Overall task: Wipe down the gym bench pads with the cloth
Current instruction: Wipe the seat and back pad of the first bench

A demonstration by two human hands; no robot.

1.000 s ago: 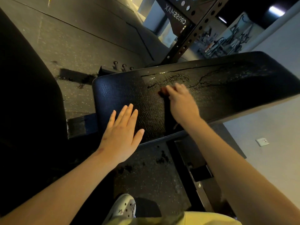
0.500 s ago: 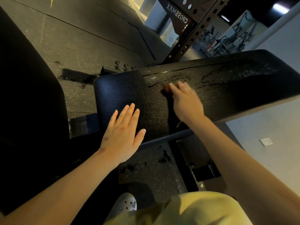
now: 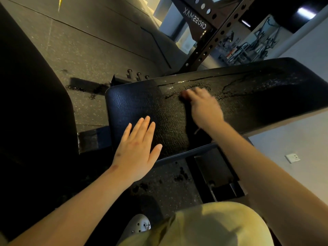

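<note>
Head cam:
- Bench pad [image 3: 248, 96]: long rectangle with rounded corners. Its long axis ran left to right, the short end pointed left and the other end ran off the frame at right. The cover was black with a leather-like grain. It was cracked and flaking along the far edge, with wet-looking glints there.
- Left hand [image 3: 136, 148]: flat, palm down, fingers straight and close together, thumb out. It rested on the pad's near edge close to the near-left corner and held nothing.
- Right hand [image 3: 204, 107]: motion-blurred, knuckles up, fingers bent down onto the pad by the cracked strip at the far edge. Can't tell whether it gripped or just pressed.
- Cloth [image 3: 183, 94]: only a small dark reddish bit showed at the right fingertips, touching the pad. The rest was hidden under the hand. Shape and texture couldn't be made out.
- Second pad [image 3: 26, 103]: black with a rounded corner, off the first pad's left end, mostly in shadow.
- Frame [image 3: 218, 174]: dark steel plate and box section under the pad's near edge.
- Rack upright [image 3: 213, 38]: dark steel, perforated with round holes, beyond the far edge.
- Floor [image 3: 88, 41]: dark speckled rubber.
- White perforated shoe [image 3: 138, 226] and pale yellow garment [image 3: 213, 224] at the bottom of the frame.
</note>
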